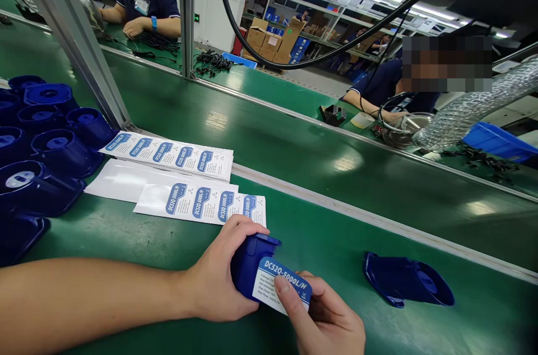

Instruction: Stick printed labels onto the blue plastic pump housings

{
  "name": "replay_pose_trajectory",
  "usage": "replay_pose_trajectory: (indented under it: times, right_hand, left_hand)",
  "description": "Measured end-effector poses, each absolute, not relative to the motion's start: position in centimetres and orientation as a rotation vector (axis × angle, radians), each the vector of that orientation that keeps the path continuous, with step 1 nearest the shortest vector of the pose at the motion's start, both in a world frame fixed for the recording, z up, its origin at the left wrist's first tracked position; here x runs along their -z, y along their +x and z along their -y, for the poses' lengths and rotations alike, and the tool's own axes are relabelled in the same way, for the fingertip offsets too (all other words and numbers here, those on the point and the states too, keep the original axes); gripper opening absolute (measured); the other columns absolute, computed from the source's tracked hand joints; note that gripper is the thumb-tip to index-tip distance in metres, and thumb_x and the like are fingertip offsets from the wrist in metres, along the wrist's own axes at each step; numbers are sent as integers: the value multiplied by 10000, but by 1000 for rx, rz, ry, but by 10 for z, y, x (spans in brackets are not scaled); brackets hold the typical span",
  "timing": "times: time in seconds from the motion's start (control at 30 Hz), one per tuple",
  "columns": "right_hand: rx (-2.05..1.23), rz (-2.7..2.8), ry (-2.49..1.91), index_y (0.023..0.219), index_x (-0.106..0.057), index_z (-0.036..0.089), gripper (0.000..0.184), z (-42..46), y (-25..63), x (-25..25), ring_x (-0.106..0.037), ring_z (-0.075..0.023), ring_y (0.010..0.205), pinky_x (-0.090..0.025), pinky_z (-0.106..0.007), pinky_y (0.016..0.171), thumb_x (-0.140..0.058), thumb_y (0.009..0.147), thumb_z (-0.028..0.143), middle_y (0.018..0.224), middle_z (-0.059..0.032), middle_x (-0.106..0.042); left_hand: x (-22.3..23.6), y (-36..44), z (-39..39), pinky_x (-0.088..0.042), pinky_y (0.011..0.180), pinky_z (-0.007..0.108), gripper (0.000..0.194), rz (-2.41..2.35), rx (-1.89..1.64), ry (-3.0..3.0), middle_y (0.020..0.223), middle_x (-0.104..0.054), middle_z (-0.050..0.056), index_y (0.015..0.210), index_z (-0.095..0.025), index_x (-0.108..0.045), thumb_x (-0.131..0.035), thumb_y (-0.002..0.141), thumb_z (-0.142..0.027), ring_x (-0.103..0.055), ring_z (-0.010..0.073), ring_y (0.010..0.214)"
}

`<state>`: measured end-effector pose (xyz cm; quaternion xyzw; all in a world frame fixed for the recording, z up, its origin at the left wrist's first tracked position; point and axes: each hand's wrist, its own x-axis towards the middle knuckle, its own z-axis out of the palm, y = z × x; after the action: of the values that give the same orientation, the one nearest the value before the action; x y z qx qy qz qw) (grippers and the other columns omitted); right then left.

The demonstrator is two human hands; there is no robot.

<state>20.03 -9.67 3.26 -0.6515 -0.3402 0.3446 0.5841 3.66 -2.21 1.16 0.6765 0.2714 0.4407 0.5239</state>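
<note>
My left hand (222, 274) is wrapped round a dark blue plastic housing (246, 265), held just above the green work surface. Between the thumb and fingers of my right hand (325, 310) is a blue and white label (269, 285) printed "DC52Q-5000L/H". The label overlaps the front of the housing; whether it touches the plastic I cannot tell. Behind my left hand lie label sheets (159, 206), one partly under another, with a further sheet (168, 154) beyond them. Off to the right, a second blue housing (407, 281) rests on its side.
Several blue housings (63, 148) crowd the left side of the bench. A metal post (71, 36) rises behind them. Past a metal rail (336, 201) runs a green belt, with co-workers seated across it. A black cable (286, 65) hangs overhead, and a foil duct (474, 106) reaches in at right.
</note>
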Motion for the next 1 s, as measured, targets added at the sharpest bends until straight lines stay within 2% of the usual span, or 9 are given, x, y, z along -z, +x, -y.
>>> replay_pose_trajectory:
  times: [0.73,1.0]
  right_hand:
    - [-815,800,-1537,632,-751,191,392,96,201,-31,-549,-137,583,-488,-218,517,-998,680,491,692,-8,-643]
    - [-819,753,-1533,604,-733,188,434,94,197,-37,-566,-133,576,-498,-209,525,-1021,632,512,673,-1,-638]
  left_hand:
    - [-11,37,21,-532,1054,475,930,-631,-1064,1628,1317,-498,84,1420,-321,-494,-798,603,5,-578,307,1203]
    - [-10,37,22,-533,1063,473,944,-621,-1076,1631,1320,-495,81,1426,-332,-485,-804,602,0,-580,307,1212]
